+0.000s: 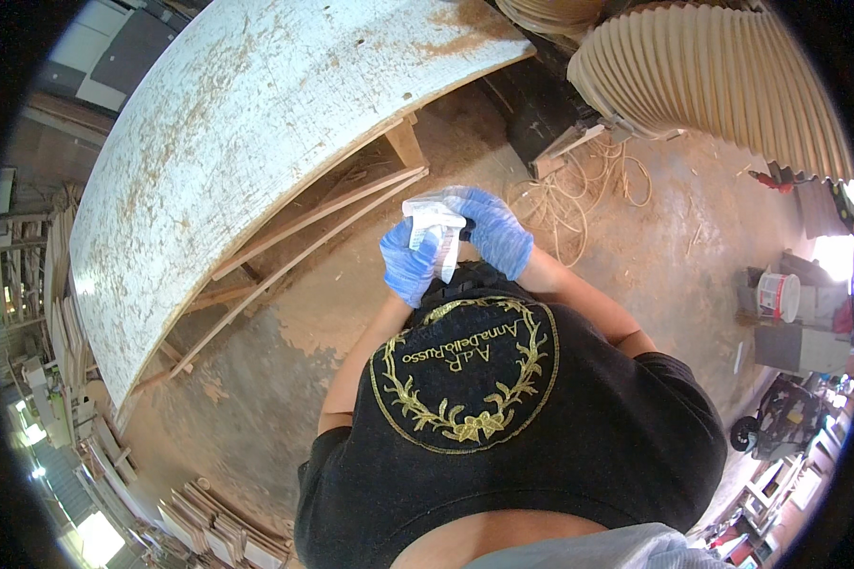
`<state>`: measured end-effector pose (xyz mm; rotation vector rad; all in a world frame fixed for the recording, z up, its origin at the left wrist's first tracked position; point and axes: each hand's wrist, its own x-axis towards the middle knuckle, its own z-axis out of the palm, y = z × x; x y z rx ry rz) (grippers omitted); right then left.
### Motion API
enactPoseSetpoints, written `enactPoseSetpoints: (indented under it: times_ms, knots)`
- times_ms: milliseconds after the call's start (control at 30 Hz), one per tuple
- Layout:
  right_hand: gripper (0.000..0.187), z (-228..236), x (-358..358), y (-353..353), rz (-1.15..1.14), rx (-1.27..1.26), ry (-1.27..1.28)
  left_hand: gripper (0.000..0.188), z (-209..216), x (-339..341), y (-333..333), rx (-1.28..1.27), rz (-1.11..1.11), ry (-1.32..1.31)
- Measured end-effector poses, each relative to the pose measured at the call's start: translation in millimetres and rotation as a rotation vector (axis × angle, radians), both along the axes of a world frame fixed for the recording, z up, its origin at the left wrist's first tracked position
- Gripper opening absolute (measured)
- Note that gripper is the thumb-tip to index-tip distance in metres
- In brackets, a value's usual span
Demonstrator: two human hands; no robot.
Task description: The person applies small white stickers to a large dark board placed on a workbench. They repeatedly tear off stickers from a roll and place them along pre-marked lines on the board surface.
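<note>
A small white plastic bottle with a crumpled white wrapper (435, 232) sits upright in front of the person's chest, above the dusty floor (332, 313) — the blue-gloved left hand (408, 268) has its grip closed around the lower body. The blue-gloved right hand (491, 230) closes its grip over the top. Just beside them to the left stands the long, scuffed white tabletop (237, 142) — a stack of ribbed, bent plywood panels (721, 76) lies well apart, at upper right.
</note>
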<state>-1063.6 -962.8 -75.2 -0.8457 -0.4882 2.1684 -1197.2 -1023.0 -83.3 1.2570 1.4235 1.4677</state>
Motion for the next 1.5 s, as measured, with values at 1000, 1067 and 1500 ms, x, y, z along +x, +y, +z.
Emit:
enactPoseSetpoints:
  times_ms: [1000, 1067, 1500]
  knots:
    - [0.016, 28.6, 19.4, -5.0, -0.156, 0.479, -0.4, 0.043, 11.1, 9.4, 0.4, -0.05, -0.078, 0.164]
    - [0.013, 25.3, 21.0, -3.9, -0.186, 0.543, -0.44, 0.042, 13.4, 8.5, 2.7, -0.038, -0.104, 0.199]
    - [0.025, 18.3, 26.5, 3.3, -0.152, 0.691, -0.709, 0.051, -34.6, -11.8, 16.9, 0.042, -0.304, 0.214]
